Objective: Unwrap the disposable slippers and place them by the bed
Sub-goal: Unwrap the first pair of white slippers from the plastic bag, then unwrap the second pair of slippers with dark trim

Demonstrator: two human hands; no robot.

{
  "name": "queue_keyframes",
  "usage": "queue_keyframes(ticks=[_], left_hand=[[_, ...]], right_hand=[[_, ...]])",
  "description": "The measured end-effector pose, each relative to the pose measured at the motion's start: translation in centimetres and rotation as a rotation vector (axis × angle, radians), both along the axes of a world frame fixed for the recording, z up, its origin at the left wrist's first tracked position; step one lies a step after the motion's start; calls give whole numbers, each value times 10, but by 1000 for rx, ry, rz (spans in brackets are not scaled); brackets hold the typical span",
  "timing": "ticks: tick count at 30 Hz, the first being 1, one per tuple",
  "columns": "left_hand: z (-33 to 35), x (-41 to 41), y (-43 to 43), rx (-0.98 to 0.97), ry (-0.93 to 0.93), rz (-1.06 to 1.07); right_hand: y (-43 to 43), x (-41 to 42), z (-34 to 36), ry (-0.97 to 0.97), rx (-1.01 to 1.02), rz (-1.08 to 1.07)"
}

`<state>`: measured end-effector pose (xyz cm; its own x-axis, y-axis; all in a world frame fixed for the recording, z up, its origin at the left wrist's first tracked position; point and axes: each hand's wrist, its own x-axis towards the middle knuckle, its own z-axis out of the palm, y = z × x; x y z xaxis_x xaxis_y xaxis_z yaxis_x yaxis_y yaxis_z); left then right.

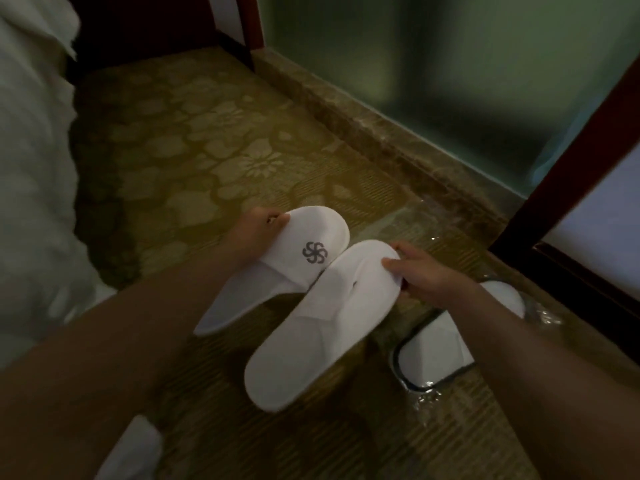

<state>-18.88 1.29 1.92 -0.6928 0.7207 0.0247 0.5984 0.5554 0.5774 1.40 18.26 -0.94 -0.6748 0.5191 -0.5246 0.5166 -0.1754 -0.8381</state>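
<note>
While the left hand (254, 225) is pinching the toe of the logo slipper (277, 268), the right hand (420, 271) is gripping the plain slipper (318, 327); both are hanging over patterned carpet (194, 161), beside the white bed (31, 168), near a wrapped pair (450, 341).

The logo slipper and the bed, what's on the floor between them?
Only my left forearm crosses above; carpet between slipper and bed is bare, head view.
</note>
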Motion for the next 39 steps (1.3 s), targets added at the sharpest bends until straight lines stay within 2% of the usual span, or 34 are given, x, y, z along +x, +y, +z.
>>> queue_keyframes(ticks=[8, 15, 21, 24, 28, 34, 39], left_hand=[[-26, -44, -42, -181, -38, -9], [-49, -68, -56, -262, -81, 5], [-63, -76, -60, -258, -98, 38], [-70, -81, -66, -301, -121, 79], [-75, -84, -70, -372, -91, 65], [-97, -88, -68, -454, -104, 116], [-110, -84, -66, -636, -240, 92]], right_hand=[[-38, -41, -25, -140, -7, 210], [-74, -62, -53, -201, -25, 341], [-102, -75, -69, -217, -116, 348], [-106, -74, -76, -267, 7, 432], [-102, -66, -84, -343, 425, 638], [-99, -63, -91, -387, 484, 676], [-106, -63, -93, -418, 506, 718]])
